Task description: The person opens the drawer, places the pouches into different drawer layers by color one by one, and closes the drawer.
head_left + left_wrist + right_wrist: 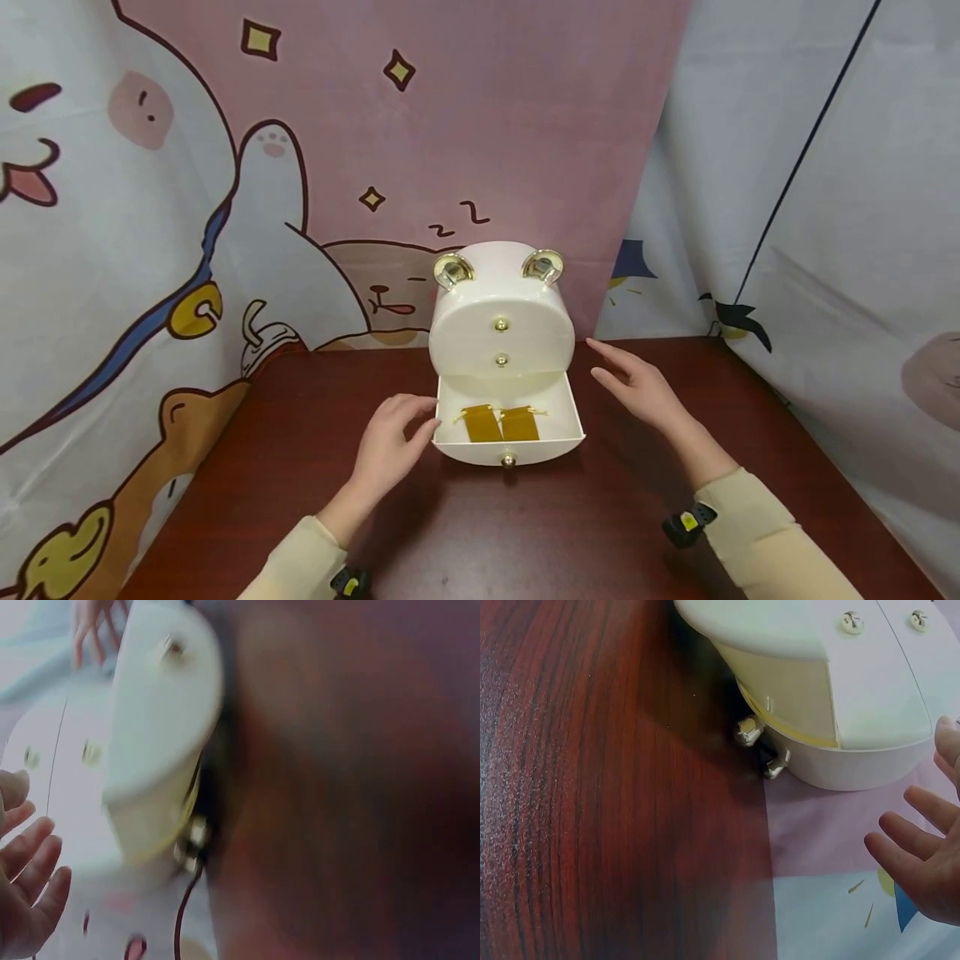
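Observation:
A white rounded storage box [468,333] with gold ear-shaped trims and small gold knobs stands on the table. Its bottom drawer [472,452] is pulled out toward me, while the two fronts above it are closed. Two mustard-brown drawstring pouches [482,424] lie side by side inside the drawer. My left hand [390,437] is at the drawer's left wall with relaxed, slightly bent fingers; whether the fingertips touch it I cannot tell. To the right of the box my right hand [633,385] hovers apart from it, fingers extended and holding nothing, as the right wrist view also shows.
The dark red wooden table [487,533] carries the box near its back edge. Behind it hangs a pink and white cartoon-print cloth [487,108], which continues along both sides. Black straps with a yellow mark [688,522] sit at both wrists.

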Tool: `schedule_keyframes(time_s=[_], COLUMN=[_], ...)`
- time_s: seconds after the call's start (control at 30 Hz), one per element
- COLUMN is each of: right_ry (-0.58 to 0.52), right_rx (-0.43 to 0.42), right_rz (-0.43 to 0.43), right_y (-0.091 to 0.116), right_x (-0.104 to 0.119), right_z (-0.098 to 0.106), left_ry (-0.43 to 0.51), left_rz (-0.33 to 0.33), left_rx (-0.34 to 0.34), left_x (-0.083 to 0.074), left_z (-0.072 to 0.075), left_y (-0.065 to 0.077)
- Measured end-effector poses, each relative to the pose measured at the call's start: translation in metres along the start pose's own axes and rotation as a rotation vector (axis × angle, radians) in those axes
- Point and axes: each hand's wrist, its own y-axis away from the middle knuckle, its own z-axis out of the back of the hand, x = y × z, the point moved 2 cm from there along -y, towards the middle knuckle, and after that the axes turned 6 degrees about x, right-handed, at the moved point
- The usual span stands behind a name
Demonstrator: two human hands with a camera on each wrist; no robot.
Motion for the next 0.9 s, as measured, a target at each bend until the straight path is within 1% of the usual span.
schedule_keyframes(time_s=[0.07,0.13,0.27,0.4,0.5,0.6,0.73,0.9], right_ry=[0.004,0.006,0.004,0.014,0.026,0.025,0.026,0.046], right_rx=[0.004,0.001,-0.007,-0.009,-0.014,-0.021,-0.034,-0.078], right_rz=[0.005,0.014,0.023,0.024,0.04,0.06,0.074,0.099], right_y=[-0.001,-0.002,-0.004,-0.002,0.001,0.004,0.008,0.01], right_x=[0.002,0.003,0.005,0.005,0.006,0.006,0.007,0.006], right_z=[0.0,-0.001,-0.003,-0.007,-0.01,-0.013,-0.015,-0.019], left_ry=[0.002,0.009,-0.002,-0.02,-0.018,-0.039,-0.093,-0.106], left_rz=[-0.057,-0.104,-0.16,-0.164,-0.154,-0.15,-0.157,-0.161], left_rx=[0.003,0.021,0.087,0.131,0.147,0.16,0.173,0.179], left_x=[-0.012,-0.024,-0.04,-0.048,-0.051,-0.052,-0.052,-0.051], left_z=[-0.009,-0.02,-0.042,-0.059,-0.067,-0.073,-0.079,-0.086], left_y=[0.006,0.012,0.024,0.031,0.032,0.031,0.028,0.027])
